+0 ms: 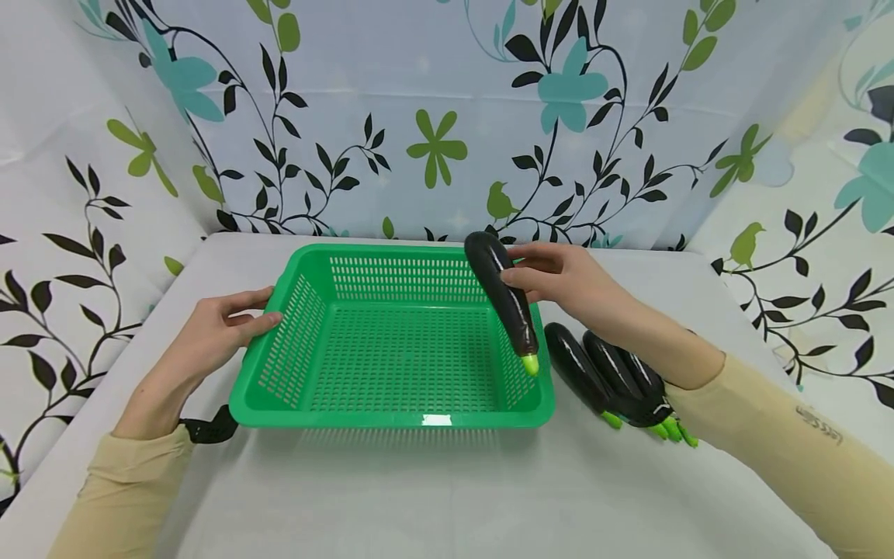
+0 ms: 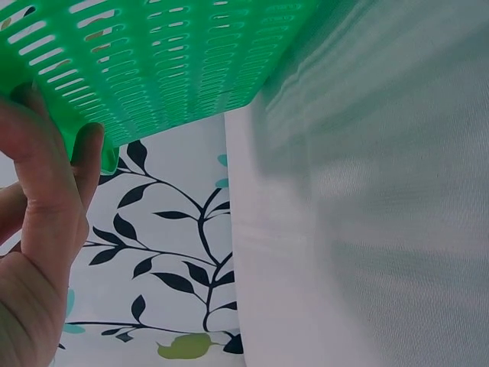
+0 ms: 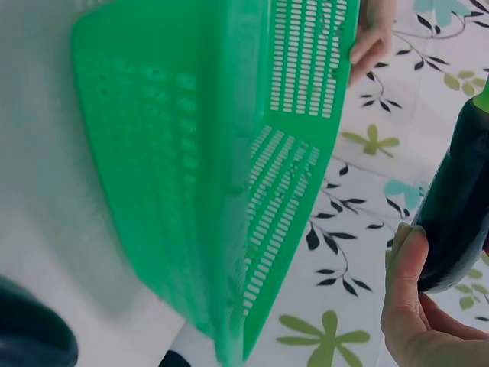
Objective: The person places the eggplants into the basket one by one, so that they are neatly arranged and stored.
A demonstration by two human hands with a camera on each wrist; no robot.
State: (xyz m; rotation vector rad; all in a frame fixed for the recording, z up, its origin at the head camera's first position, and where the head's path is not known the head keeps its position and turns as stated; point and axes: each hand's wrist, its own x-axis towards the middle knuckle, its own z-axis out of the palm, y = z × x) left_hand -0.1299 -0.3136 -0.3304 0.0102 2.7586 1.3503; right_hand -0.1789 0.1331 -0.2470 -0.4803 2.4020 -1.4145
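Note:
A green plastic basket (image 1: 405,419) with slotted walls stands on the white table, with nothing inside it. At its left rim, my left hand (image 1: 226,326) grips the edge, thumb on top; the left wrist view shows those fingers (image 2: 88,153) against the slotted wall. My right hand (image 1: 559,276) holds a dark eggplant (image 1: 499,287) above the basket's right side, its pale green stem end slanting down toward me. In the right wrist view the thumb presses the side of that eggplant (image 3: 458,191). Several more eggplants (image 1: 576,365) lie right of the basket, partly under my right forearm.
White cloth with a leaf and flower print (image 1: 433,147) hangs behind the table and along both sides. A black strap (image 1: 213,427) sits by my left wrist. White tabletop (image 1: 391,497) extends in front of the basket.

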